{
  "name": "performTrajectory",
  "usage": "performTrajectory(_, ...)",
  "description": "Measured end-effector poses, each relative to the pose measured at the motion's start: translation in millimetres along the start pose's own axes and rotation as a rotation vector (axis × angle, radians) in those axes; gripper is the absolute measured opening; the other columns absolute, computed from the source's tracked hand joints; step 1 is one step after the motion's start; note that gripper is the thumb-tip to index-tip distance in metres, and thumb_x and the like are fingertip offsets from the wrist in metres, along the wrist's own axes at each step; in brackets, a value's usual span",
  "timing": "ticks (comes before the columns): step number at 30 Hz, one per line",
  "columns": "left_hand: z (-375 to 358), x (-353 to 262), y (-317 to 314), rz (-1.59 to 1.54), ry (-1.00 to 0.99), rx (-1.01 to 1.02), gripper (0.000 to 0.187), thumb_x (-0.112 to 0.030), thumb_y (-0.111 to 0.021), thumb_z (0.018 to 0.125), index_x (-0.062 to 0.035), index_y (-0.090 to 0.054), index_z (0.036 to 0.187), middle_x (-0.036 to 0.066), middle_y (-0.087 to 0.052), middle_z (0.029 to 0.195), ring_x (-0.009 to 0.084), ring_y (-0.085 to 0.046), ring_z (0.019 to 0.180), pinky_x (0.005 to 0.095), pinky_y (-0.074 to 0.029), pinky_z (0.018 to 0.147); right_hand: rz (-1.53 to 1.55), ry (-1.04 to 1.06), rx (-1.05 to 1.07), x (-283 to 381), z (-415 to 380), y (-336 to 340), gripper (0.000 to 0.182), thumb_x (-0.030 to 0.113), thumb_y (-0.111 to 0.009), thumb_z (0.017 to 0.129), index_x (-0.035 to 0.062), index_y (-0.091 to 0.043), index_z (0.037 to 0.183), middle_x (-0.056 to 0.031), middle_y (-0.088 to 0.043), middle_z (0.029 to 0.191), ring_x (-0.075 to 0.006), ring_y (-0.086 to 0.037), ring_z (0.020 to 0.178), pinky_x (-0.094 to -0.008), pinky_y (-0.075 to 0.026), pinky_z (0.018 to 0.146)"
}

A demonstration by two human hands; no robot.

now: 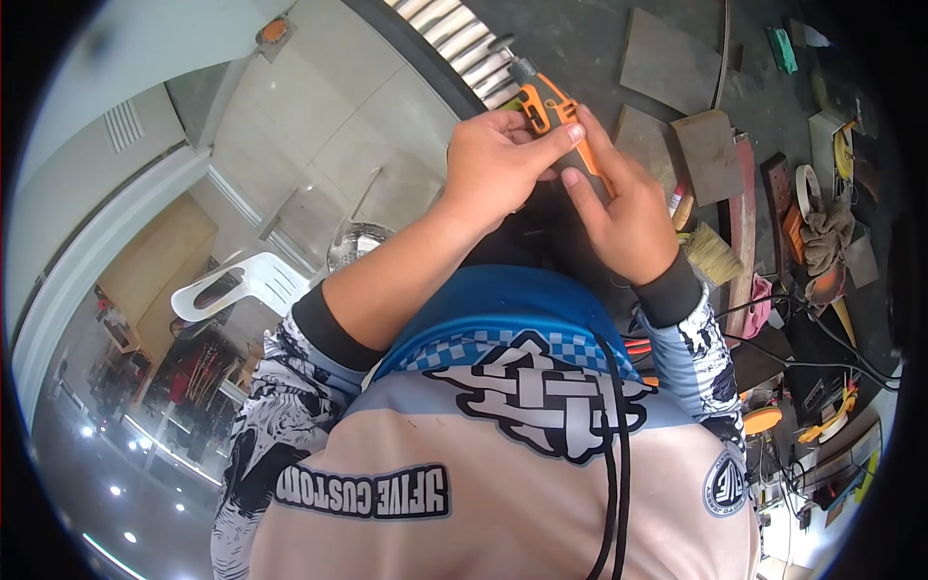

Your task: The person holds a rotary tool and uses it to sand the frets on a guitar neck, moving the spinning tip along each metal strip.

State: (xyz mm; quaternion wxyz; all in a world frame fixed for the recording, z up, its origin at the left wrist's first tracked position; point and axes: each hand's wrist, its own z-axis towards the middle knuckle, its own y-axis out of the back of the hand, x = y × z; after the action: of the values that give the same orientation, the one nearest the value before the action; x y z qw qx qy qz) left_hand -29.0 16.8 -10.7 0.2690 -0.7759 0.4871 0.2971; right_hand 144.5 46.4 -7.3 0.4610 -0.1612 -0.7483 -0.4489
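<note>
An orange and grey rotary tool [548, 104] is held between my two hands over the dark bench, its small dark disc tip [501, 43] pointing up and to the left. My left hand [491, 166] is closed around the tool's front half, with the thumb lying across the orange casing. Along the rear of the body, my right hand [626, 208] grips the tool between its thumb and fingers. The undersides of both grips are hidden.
Beyond the tool lies a ribbed metal grille [454, 39]. Flat plates [672, 60], a brush [713, 255], a crumpled grey cloth [827, 237] and black cables [817, 324] are spread on the right. A white plastic chair [242, 288] stands at left.
</note>
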Motion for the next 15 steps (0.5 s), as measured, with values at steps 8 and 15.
performTrajectory(8,-3,-12,-11,0.095,0.014,-0.01,0.039,-0.022,-0.084,0.091,0.0098,-0.07,0.108,0.012,-0.074,0.096,0.0137,-0.072,0.082,0.027,-0.063,0.072,0.033,0.035,-0.006,-8,-2,9,0.062,0.025,-0.069,0.099,0.0126,-0.048,0.155,-0.0218,-0.067,0.087,-0.0394,-0.068,0.08,-0.0439,-0.054,0.074)
performTrajectory(15,-41,7,1,0.01,0.019,-0.029,0.036,-0.019,-0.081,0.093,0.0093,-0.069,0.112,0.012,-0.074,0.097,0.0128,-0.072,0.083,0.0258,-0.062,0.073,-0.015,0.005,0.052,15,-32,2,0.065,0.023,-0.072,0.096,0.0156,-0.048,0.156,-0.0216,-0.069,0.096,-0.0395,-0.069,0.084,-0.0443,-0.056,0.076)
